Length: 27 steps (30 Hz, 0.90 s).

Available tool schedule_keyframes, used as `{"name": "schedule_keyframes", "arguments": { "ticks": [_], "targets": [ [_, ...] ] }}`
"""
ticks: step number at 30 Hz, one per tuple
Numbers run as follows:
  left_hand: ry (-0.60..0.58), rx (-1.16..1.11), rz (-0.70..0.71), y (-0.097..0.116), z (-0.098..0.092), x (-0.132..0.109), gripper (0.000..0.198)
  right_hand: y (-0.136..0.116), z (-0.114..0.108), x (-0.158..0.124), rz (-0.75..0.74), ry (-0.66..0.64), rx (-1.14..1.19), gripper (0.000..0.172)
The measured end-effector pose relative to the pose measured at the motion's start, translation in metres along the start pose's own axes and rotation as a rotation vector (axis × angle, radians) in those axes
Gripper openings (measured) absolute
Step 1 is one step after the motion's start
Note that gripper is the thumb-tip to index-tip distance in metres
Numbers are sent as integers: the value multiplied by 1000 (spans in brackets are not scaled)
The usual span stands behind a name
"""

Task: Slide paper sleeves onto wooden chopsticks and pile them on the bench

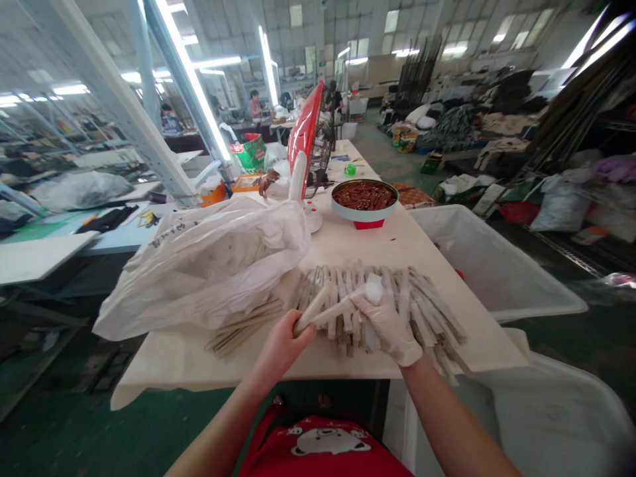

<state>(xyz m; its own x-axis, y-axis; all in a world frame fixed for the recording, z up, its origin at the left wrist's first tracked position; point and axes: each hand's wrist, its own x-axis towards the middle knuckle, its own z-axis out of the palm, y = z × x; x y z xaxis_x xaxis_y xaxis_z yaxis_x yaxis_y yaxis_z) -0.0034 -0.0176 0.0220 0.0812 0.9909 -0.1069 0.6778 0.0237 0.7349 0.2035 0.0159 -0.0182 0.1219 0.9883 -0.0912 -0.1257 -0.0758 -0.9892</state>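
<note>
My bare left hand (283,346) is closed around a beige fabric strip (336,309), which looks doubled, with one part angling up and another running across to my right hand. My right hand (390,331), in a thin whitish glove, pinches the strip's other end. A small white piece (374,289) shows at its fingertips; I cannot make out what it is. Under both hands lies a wide pile of similar strips (437,311) on the table (467,351). Left of my left hand, flat folded beige fabric (243,324) sticks out from a white plastic bag (218,258).
A red and white fan (305,132) stands beyond the bag. Right of it, a round tin (365,212) of brown pieces rests on a red base. White plastic bins (517,265) flank the table's right side. A slanted metal post (114,99) rises at left.
</note>
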Motion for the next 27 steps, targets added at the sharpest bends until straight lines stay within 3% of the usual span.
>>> {"name": "schedule_keyframes", "arguments": {
  "ticks": [4, 6, 10, 12, 14, 16, 19, 21, 24, 27],
  "targets": [
    [34, -8, 90, 8, 15, -1, 23, 0, 19, -17, 89, -156, 115, 41],
    [-36, -106, 88, 4, 21, -1, 26, 2, 24, -21, 129, -202, 158, 37],
    [-209, -296, 19, -7, 30, 4, 35, 7, 20, -21, 99, -6, 151, 29],
    [-140, -346, 16, -8, 32, 8, 35, 7, 20, -22, 62, -4, 152, 27],
    [-74, -391, 21, -6, 32, 11, 34, 4, 22, -23, 98, -117, 150, 27],
    [-93, -389, 22, -5, 30, 13, 31, -1, 20, -22, 154, -164, 205, 29],
    [-128, -311, 15, -5, 28, 14, 25, -9, 16, -16, 161, -7, 394, 32],
    [-78, -281, 19, -4, 31, 16, 25, -10, 19, -14, 131, 59, 500, 29],
    [-36, -281, 41, -2, 36, 20, 25, -4, 30, -16, 137, 18, 559, 27],
    [-109, -281, 39, -5, 36, 21, 25, 0, 32, -19, 189, -33, 543, 28]
  ]
}}
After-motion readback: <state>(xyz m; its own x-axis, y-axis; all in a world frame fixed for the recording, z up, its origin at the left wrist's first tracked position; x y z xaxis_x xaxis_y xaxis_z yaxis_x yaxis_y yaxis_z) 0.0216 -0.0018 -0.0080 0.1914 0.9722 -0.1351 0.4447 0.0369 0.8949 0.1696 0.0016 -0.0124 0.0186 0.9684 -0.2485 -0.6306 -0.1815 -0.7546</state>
